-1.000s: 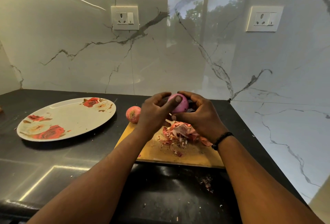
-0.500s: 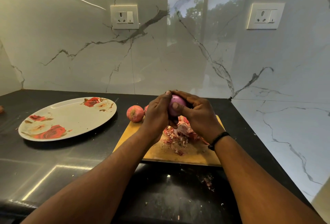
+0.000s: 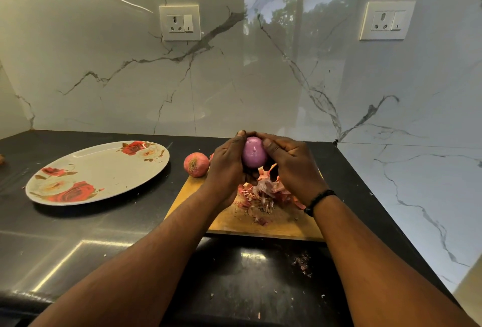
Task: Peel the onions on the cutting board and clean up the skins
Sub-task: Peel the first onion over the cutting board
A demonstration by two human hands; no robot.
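Observation:
Both my hands hold a smooth purple peeled onion (image 3: 253, 153) above the wooden cutting board (image 3: 234, 219). My left hand (image 3: 227, 167) cups its left side, fingers curled round it. My right hand (image 3: 292, 167) grips its right side, thumb on top. A pile of pink and papery skins (image 3: 266, 192) lies on the board beneath the hands. An unpeeled reddish onion (image 3: 196, 164) sits at the board's far left corner; a sliver of another onion (image 3: 210, 155) shows behind my left hand.
A large floral plate (image 3: 99, 172) lies on the black counter (image 3: 78, 235) to the left. Skin crumbs (image 3: 302, 264) are scattered on the counter in front of the board. Marble walls close the back and right, with two sockets.
The hands have turned the onion between them, so more of its purple face now shows toward me. They stay over the board; the skin pile and the unpeeled onion have not moved.

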